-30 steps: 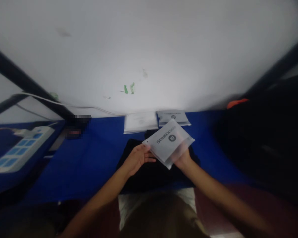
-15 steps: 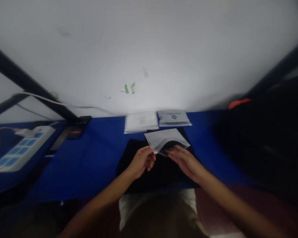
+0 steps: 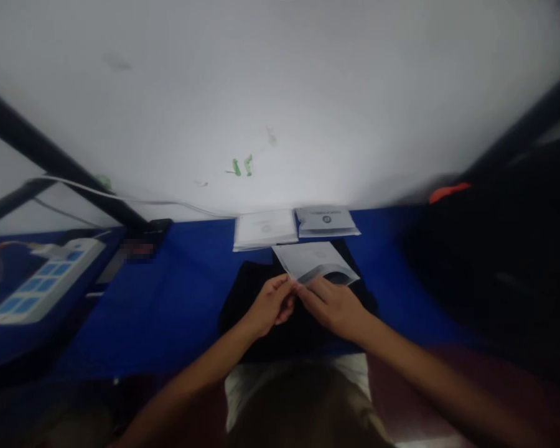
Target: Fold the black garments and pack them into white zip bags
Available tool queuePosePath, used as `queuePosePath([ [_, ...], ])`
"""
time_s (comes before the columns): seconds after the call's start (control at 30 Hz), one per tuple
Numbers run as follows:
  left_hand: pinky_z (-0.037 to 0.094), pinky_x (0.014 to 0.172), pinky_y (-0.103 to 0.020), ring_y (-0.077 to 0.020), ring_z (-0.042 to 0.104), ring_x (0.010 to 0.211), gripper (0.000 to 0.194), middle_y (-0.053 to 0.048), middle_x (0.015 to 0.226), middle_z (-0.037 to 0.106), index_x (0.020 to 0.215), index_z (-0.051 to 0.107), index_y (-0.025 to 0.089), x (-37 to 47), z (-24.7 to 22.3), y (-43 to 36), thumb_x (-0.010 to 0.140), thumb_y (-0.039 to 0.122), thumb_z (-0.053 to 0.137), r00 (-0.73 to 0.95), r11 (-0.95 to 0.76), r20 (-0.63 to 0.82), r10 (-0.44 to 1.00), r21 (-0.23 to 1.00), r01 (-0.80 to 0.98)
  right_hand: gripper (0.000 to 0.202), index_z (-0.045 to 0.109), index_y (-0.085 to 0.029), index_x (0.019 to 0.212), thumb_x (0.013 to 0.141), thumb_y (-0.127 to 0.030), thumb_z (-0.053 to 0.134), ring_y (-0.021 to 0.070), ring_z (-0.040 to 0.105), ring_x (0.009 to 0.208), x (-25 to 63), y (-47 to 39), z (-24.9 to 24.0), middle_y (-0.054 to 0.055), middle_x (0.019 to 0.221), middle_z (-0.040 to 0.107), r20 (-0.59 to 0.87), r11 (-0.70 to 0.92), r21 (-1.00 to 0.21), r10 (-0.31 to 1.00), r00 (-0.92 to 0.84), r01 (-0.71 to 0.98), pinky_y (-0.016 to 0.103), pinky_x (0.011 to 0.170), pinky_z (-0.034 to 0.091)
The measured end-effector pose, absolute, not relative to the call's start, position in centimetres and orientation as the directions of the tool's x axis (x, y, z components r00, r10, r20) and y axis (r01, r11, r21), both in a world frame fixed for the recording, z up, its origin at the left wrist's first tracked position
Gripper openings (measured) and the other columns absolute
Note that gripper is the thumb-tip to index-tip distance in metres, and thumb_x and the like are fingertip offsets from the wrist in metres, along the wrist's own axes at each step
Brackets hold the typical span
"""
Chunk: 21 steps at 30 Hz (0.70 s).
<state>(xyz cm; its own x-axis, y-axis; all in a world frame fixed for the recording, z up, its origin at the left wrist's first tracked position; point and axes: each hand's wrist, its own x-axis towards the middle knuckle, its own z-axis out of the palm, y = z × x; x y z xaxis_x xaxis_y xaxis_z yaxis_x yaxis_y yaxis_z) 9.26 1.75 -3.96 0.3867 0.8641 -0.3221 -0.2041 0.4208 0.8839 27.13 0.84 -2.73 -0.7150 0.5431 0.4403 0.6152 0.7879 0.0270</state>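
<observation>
Plastic pouch (image 3: pixel 303 256) just fwd of both hands (image 3: pixel 338 309), each pinching near-L corner.

Whitish pouch (image 3: pixel 312 256), black fabric (image 3: pixel 298 339), deep-blue tabletop (image 3: pixel 182 286)

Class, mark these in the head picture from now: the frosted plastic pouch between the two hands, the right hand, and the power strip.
Frosted plastic pouch (image 3: pixel 309 257): head view, on its upper face.
Right hand (image 3: pixel 338 305): head view, on its back.
Power strip (image 3: pixel 45 282): head view, on its socket face.
</observation>
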Motion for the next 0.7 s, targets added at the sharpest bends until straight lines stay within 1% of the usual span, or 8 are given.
queuePosePath([
  [0.1, 0.016, 0.028, -0.013, -0.0021, 0.029, 0.030, 0.031, 0.009, 0.049, 0.042, 0.070, 0.047, 0.018, 9.1, -4.0, 2.0, 0.081, 0.041, 0.064, 0.367, 0.421, -0.320, 0.873, 0.876, -0.236, 0.018, 0.062, -0.013, 0.094, 0.095, -0.014, 0.044, 0.0169, 0.052, 0.067, 27.2, 1.7, -2.4, 0.005, 0.073, 0.057, 0.444, 0.792, 0.084, 0.513, -0.735, 0.604, 0.027, 0.049, 0.033],
  [0.2, 0.015, 0.030, -0.013, -0.0016, 0.026, 0.031, 0.029, 0.010, 0.047, 0.040, 0.069, 0.045, 0.018, 8.5, -3.8, 2.4, 0.081, 0.037, 0.064, 0.323, 0.392, -0.291, 0.900, 0.864, -0.314, 0.017, 0.061, -0.015, 0.086, 0.095, -0.015, 0.046, 0.0164, 0.049, 0.066, 28.2, 2.6, -2.4, 0.003, 0.071, 0.054, 0.446, 0.747, 0.114, 0.550, -0.706, 0.655, 0.028, 0.050, 0.029],
  [0.4, 0.019, 0.034, -0.014, -0.0013, 0.023, 0.032, 0.030, 0.011, 0.044, 0.033, 0.065, 0.041, 0.018, 5.7, -3.9, 3.8, 0.082, 0.029, 0.064, 0.202, 0.298, -0.226, 0.953, 0.825, -0.481, 0.018, 0.060, -0.016, 0.082, 0.094, -0.013, 0.047, 0.0162, 0.050, 0.069, 33.1, 3.5, -3.5, 0.003, 0.073, 0.056, 0.437, 0.619, 0.141, 0.661, -0.610, 0.773, 0.028, 0.052, 0.029],
  [0.5, 0.022, 0.035, -0.015, -0.0025, 0.027, 0.033, 0.029, 0.010, 0.045, 0.034, 0.065, 0.042, 0.018, 4.9, -4.3, 4.0, 0.083, 0.029, 0.062, 0.280, 0.334, -0.223, 0.934, 0.825, -0.456, 0.020, 0.061, -0.017, 0.077, 0.093, -0.015, 0.048, 0.0174, 0.051, 0.068, 34.6, 3.4, -4.0, 0.004, 0.070, 0.055, 0.408, 0.571, 0.154, 0.706, -0.579, 0.806, 0.028, 0.054, 0.033],
  [0.57, 0.023, 0.035, -0.015, -0.0037, 0.030, 0.034, 0.028, 0.009, 0.045, 0.037, 0.065, 0.044, 0.017, 5.1, -4.5, 3.7, 0.084, 0.031, 0.060, 0.376, 0.383, -0.230, 0.898, 0.828, -0.410, 0.013, 0.064, -0.015, 0.086, 0.090, -0.018, 0.052, 0.0205, 0.054, 0.075, 34.4, 3.2, -4.1, 0.008, 0.079, 0.061, 0.389, 0.552, 0.124, 0.737, -0.552, 0.825, 0.030, 0.062, 0.041],
  [0.6, 0.023, 0.035, -0.016, -0.0041, 0.031, 0.034, 0.028, 0.008, 0.045, 0.037, 0.065, 0.044, 0.017, 5.4, -4.5, 3.6, 0.084, 0.032, 0.060, 0.416, 0.403, -0.231, 0.879, 0.826, -0.394, 0.014, 0.064, -0.013, 0.095, 0.088, -0.021, 0.054, 0.0234, 0.056, 0.082, 34.0, 3.2, -4.2, 0.011, 0.089, 0.064, 0.385, 0.550, 0.090, 0.750, -0.538, 0.830, 0.033, 0.069, 0.045],
  [0.63, 0.023, 0.034, -0.016, -0.0043, 0.032, 0.034, 0.029, 0.008, 0.045, 0.038, 0.066, 0.045, 0.017, 5.8, -4.4, 3.4, 0.084, 0.033, 0.060, 0.451, 0.421, -0.231, 0.862, 0.823, -0.382, 0.025, 0.063, -0.011, 0.106, 0.086, -0.024, 0.057, 0.0270, 0.057, 0.092, 33.3, 3.3, -4.4, 0.015, 0.101, 0.064, 0.386, 0.557, 0.048, 0.755, -0.530, 0.829, 0.038, 0.077, 0.048],
  [0.7, 0.024, 0.034, -0.016, -0.0045, 0.033, 0.033, 0.029, 0.008, 0.045, 0.039, 0.066, 0.045, 0.017, 6.6, -4.1, 3.1, 0.083, 0.034, 0.061, 0.501, 0.440, -0.226, 0.835, 0.820, -0.365, 0.052, 0.053, -0.006, 0.128, 0.081, -0.026, 0.061, 0.0334, 0.054, 0.111, 31.5, 3.7, -4.8, 0.021, 0.125, 0.058, 0.396, 0.597, -0.035, 0.744, -0.537, 0.801, 0.046, 0.092, 0.047],
])
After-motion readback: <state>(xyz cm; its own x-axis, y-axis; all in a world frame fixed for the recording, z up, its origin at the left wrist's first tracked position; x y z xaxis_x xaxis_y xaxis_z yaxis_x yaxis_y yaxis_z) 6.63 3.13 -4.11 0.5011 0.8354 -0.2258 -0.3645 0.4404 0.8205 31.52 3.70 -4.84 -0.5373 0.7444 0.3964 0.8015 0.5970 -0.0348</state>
